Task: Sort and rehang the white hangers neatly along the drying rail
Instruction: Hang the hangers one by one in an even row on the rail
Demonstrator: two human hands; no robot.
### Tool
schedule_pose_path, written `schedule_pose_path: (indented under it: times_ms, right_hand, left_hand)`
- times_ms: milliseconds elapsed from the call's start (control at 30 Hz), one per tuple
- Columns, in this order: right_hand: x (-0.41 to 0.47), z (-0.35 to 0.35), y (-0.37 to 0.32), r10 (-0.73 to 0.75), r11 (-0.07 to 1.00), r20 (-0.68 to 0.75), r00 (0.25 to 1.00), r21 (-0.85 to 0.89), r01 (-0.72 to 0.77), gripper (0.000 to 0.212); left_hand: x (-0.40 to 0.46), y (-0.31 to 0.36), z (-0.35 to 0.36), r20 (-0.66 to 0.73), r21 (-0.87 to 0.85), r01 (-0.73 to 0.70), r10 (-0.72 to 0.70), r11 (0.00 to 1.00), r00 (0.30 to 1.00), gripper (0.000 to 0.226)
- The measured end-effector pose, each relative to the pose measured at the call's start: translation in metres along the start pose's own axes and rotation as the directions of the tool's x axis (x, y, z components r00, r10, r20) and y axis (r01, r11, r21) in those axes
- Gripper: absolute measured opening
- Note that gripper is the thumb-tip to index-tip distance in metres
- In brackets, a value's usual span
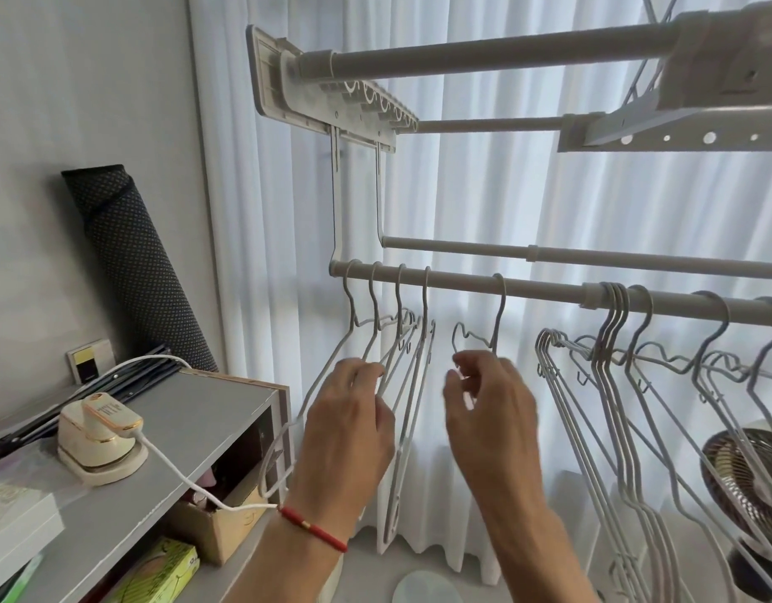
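Both hands at white hangers

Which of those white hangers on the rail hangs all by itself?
The lone hanger hooked mid-rail, just above the right hand. Four hangers hang left of it by the left hand, and a crowded bunch hangs to its right.

No legible text — labels blurred

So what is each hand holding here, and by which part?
The left hand has its fingers on the sloping shoulder wires of the white wire hangers grouped at the rail's left end. The right hand pinches the lone white wire hanger at its shoulder.
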State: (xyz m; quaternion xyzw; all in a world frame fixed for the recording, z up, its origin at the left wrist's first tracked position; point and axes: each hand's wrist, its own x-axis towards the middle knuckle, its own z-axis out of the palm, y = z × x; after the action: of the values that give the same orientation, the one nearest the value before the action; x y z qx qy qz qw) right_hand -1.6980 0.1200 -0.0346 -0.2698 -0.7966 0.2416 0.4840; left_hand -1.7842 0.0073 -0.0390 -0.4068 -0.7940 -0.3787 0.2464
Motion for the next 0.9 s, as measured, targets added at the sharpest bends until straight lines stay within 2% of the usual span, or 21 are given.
schedule_pose_path:
  times_ms: [67, 133, 200, 267, 333, 467, 633, 900]
  right_hand:
    - [0.008, -0.019, 0.007, -0.062, 0.973, -0.084, 0.995, -0.226, 0.042, 0.031]
    - [0.020, -0.031, 0.021, 0.073, 0.893, -0.004, 0.997, -0.445, -0.067, 0.034]
    - [0.028, -0.031, 0.036, 0.276, 0.840, 0.140, 0.951, -0.516, -0.168, 0.030]
    - [0.030, -0.023, 0.048, 0.367, 0.886, 0.265, 0.892, -0.393, -0.248, 0.032]
    - [0.030, -0.014, 0.053, 0.384, 0.921, 0.324, 0.864, -0.201, -0.334, 0.030]
    - [0.023, -0.007, 0.039, 0.365, 0.867, 0.401, 0.840, 0.181, -0.464, 0.022]
    - [0.016, 0.007, 0.027, 0.357, 0.808, 0.428, 0.830, 0.304, -0.504, 0.020]
    - [0.020, 0.019, 0.021, 0.324, 0.800, 0.456, 0.829, 0.336, -0.497, 0.019]
  left_hand:
    - [0.004, -0.001, 0.002, -0.041, -0.039, -0.052, 0.051, 0.998, 0.998, 0.027]
    - [0.006, 0.000, 0.003, -0.054, -0.060, -0.082, 0.079, 0.995, 0.995, 0.026]
    - [0.008, 0.002, 0.006, -0.056, -0.068, -0.082, 0.079, 0.994, 0.995, 0.026]
    - [0.011, 0.003, 0.011, -0.046, -0.087, -0.074, 0.070, 0.993, 0.996, 0.024]
    - [0.015, 0.002, 0.019, -0.035, -0.160, -0.057, 0.052, 0.985, 0.998, 0.023]
    - [0.021, -0.001, 0.028, -0.001, -0.261, 0.009, -0.009, 0.965, 1.000, 0.022]
    - [0.021, -0.005, 0.030, -0.022, -0.251, -0.017, 0.011, 0.968, 1.000, 0.022]
    - [0.021, -0.006, 0.026, -0.020, -0.259, -0.007, 0.002, 0.966, 1.000, 0.024]
